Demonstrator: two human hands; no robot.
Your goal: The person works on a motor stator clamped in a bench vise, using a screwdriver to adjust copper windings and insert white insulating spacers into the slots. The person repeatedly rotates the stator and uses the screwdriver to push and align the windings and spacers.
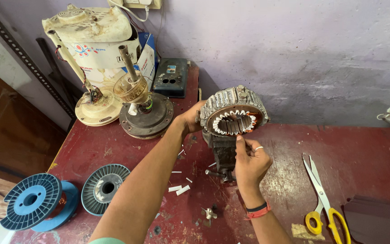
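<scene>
My L hand (pixel 190 119) gripped the motor stator (pixel 233 115) above mid-bench by its rim; R hand (pixel 249 162) pinched at white slot liners (pixel 231 121) in its core. Scissors (pixel 323 199) lay well apart, near the red bench (pixel 362 153) front edge.

A worn red table (pixel 348 153) carries the following. Far left: a cream fan housing (pixel 91 27) with a cream motor base (pixel 98 108) below it, and just beside that a grey motor (pixel 147 115) with an upright shaft. Behind, against the wall, a dark blue box (pixel 171 77). Near left: two blue spools (pixel 39 201), one grey-blue spool (pixel 106 181). Small white paper strips (pixel 179 188) lie mid-table. Right: yellow-handled scissors (pixel 323 201), blades pointing far.
</scene>
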